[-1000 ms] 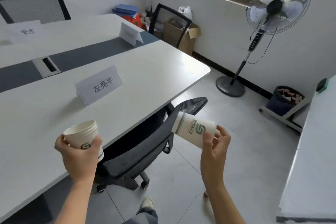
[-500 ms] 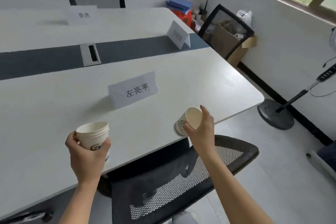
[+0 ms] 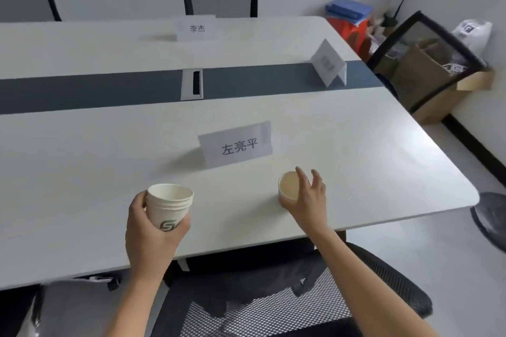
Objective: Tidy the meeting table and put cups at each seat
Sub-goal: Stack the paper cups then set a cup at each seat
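Over the worktop, front-left of the name card, our left hand grips the cup stack. Just before the card stands the single cup, our right hand spread beside it. One careless brush could topple it.

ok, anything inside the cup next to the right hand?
The single cup on the table shows only a bare, pale inner wall. The right hand covers its right side, and the bottom is not clearly visible.

Three name cards, one cup, one stack
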`<move>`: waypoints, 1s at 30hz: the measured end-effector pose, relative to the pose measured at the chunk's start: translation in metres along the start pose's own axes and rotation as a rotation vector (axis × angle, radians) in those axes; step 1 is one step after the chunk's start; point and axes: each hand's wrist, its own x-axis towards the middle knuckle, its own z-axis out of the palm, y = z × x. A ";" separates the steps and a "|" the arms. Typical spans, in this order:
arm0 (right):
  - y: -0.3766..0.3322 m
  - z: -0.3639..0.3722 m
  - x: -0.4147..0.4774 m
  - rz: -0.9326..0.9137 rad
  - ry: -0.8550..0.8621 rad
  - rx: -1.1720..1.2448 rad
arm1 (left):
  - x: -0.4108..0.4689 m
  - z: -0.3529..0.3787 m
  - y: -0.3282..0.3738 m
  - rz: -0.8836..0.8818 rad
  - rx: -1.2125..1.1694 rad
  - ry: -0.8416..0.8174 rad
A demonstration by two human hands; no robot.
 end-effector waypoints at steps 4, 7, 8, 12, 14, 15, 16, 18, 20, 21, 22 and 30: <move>-0.002 -0.031 -0.017 -0.058 0.089 0.159 | -0.009 0.035 0.037 0.203 0.018 -0.115; 0.008 -0.065 -0.041 -0.150 0.119 0.316 | -0.034 0.082 0.077 0.405 0.001 -0.288; 0.016 -0.077 -0.050 -0.150 0.132 0.367 | -0.046 0.099 0.090 0.484 0.008 -0.364; 0.068 -0.116 -0.089 -0.018 0.265 0.502 | -0.099 0.163 0.136 0.738 -0.031 -0.612; 0.100 -0.135 -0.110 0.067 0.333 0.509 | -0.128 0.189 0.152 0.845 -0.041 -0.698; 0.116 -0.145 -0.121 0.108 0.362 0.501 | -0.143 0.201 0.159 0.891 -0.045 -0.733; 0.131 -0.154 -0.133 0.143 0.388 0.488 | -0.159 0.212 0.167 0.926 -0.060 -0.770; 0.157 -0.172 -0.153 0.180 0.426 0.446 | -0.188 0.231 0.181 0.971 -0.108 -0.828; 0.180 -0.188 -0.168 0.207 0.458 0.394 | -0.216 0.246 0.196 1.022 -0.144 -0.855; 0.190 -0.196 -0.174 0.217 0.474 0.372 | -0.228 0.253 0.203 1.044 -0.158 -0.859; 0.199 -0.203 -0.179 0.225 0.491 0.356 | -0.238 0.259 0.210 1.062 -0.171 -0.864; 0.254 -0.232 -0.185 0.267 0.528 0.293 | -0.281 0.305 0.239 1.109 -0.176 -0.937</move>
